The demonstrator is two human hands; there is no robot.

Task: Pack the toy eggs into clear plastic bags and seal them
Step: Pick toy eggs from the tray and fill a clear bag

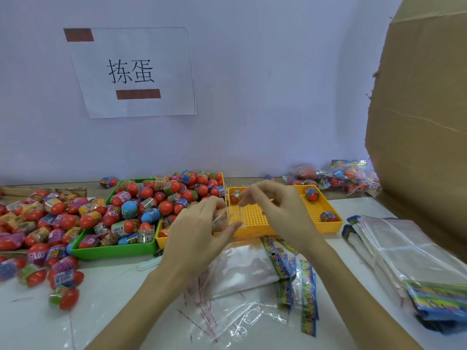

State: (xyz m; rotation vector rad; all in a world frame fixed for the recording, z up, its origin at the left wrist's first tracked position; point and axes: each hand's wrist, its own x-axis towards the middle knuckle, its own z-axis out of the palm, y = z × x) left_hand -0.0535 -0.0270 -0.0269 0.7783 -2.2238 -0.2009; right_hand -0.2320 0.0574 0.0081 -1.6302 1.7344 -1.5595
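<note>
Loose red-capped plastic toy eggs (38, 223) crowd the desk's left and fill the green plastic tray (113, 250). At centre, my left hand (199, 233) pinches a clear plastic bag (222, 218), seemingly holding an egg, while my right hand (275, 205) curls its fingers at the bag's mouth, likely sealing it. Far right, packed bags of eggs (336, 176) wait.

head cam | single view | looks forward and down, close over table (126, 311) | faces wall (265, 97)
</note>
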